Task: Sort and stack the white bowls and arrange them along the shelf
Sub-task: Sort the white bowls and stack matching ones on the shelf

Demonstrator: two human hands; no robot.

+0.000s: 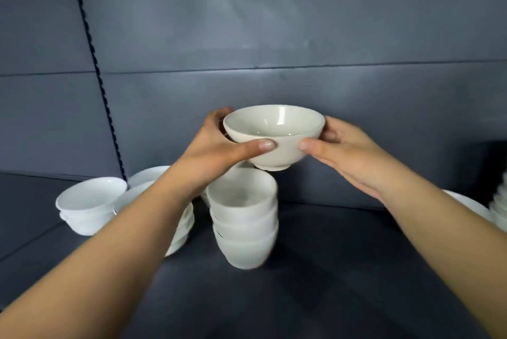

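A white bowl (274,132) is held upright in the air between both hands, just above a stack of several white bowls (244,218) on the dark shelf (329,270). My left hand (219,143) grips its left side, thumb across the front wall and fingers behind the rim. On the bowl's right side, my right hand (345,152) grips with its thumb on the front wall. The bowl's foot is clear of the stack's top rim.
Two stacked white bowls (89,205) stand at the left. More white bowls and plates (148,176) lie behind my left forearm. A white plate (466,204) and another white stack (500,207) sit at the right edge. A dark padded wall (274,36) backs the shelf.
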